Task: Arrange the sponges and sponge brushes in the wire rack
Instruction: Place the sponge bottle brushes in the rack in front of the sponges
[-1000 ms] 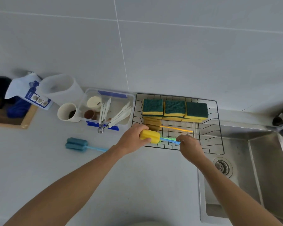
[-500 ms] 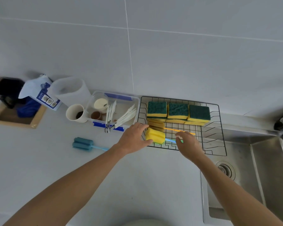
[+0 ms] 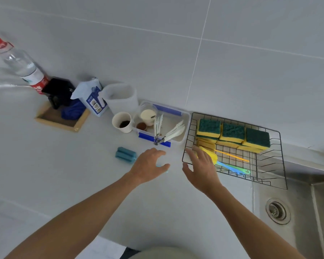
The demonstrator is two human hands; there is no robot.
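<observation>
A black wire rack (image 3: 281, 157) sits on the counter beside the sink. Three green-and-yellow sponges (image 3: 232, 132) stand in a row along its back. In front of them lie an orange-handled sponge brush (image 3: 232, 155) and a yellow sponge brush (image 3: 211, 155) with a blue-green handle. My right hand (image 3: 202, 169) hovers open over the rack's left front corner, covering part of the yellow brush head. A teal sponge brush (image 3: 125, 155) lies on the counter left of the rack. My left hand (image 3: 148, 165) is open over its handle, just right of the teal head.
A clear plastic box (image 3: 183, 116) with cups and white tongs stands left of the rack, next to a paper cup (image 3: 122, 122) and a white jug (image 3: 121, 99). Further left are a carton, a wooden tray and a water bottle (image 3: 21, 64). The steel sink (image 3: 295, 212) lies at the right.
Both hands let go of the yellow sponge brush, which now lies in the rack. My left hand moved left toward the teal brush. The view swung left.
</observation>
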